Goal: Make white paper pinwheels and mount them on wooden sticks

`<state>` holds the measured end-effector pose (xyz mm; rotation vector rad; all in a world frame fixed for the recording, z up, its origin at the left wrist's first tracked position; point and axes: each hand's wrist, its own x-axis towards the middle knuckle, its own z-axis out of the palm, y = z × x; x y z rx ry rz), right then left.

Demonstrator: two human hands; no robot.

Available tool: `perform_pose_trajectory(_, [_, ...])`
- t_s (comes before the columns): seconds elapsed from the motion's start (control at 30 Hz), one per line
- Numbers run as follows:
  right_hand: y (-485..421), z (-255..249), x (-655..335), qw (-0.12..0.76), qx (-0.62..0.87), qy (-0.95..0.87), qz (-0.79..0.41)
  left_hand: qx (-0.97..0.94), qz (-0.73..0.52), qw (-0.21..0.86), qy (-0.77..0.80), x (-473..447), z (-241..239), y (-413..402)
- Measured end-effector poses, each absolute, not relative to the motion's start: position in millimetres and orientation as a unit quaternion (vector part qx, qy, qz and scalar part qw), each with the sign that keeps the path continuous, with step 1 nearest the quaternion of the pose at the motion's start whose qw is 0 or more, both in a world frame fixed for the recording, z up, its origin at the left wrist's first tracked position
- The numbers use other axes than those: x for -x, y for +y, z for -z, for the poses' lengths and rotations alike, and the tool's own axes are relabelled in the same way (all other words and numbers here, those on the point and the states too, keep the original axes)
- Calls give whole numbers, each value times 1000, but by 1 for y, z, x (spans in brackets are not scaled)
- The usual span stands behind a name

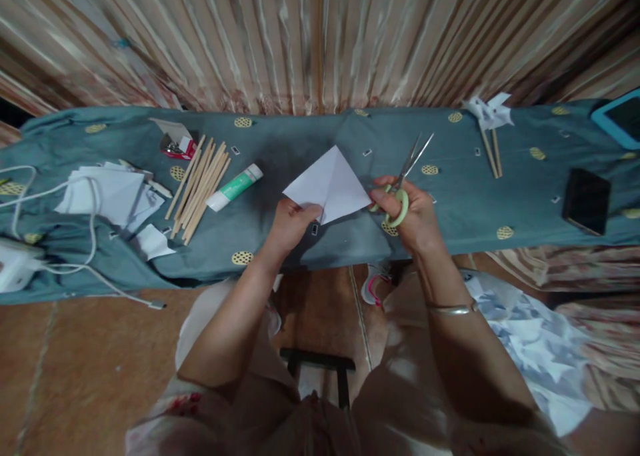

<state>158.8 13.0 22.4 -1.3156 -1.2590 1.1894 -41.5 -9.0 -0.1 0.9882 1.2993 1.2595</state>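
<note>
My left hand (pixel 293 221) pinches the lower corner of a folded white paper triangle (pixel 330 183) above the blue-grey cloth (pixel 280 143). My right hand (pixel 413 213) grips green-handled scissors (pixel 405 176); their blades are open and point up and away to the right. The thumb of that hand also touches the paper's right corner.
Left of the paper lie a green-and-white glue stick (pixel 235 186), a bundle of wooden sticks (pixel 200 186), a small red box (pixel 177 147), white paper scraps (pixel 113 196) and a white cable (pixel 55 196). A paper pinwheel on sticks (pixel 490 119), a dark phone (pixel 586 199) and a blue tablet (pixel 620 119) sit right.
</note>
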Motion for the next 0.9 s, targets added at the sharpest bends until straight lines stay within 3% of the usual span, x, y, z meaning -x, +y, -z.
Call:
perform_pose_trajectory(0.33, [17,-25,-151,447,537,-496,-515,-418,-466,578,523,31,7,-11])
perform_pose_trajectory(0.9, [19,-18,-148,517,507,-484,-491,-426,-469,574,518,32,6,-13])
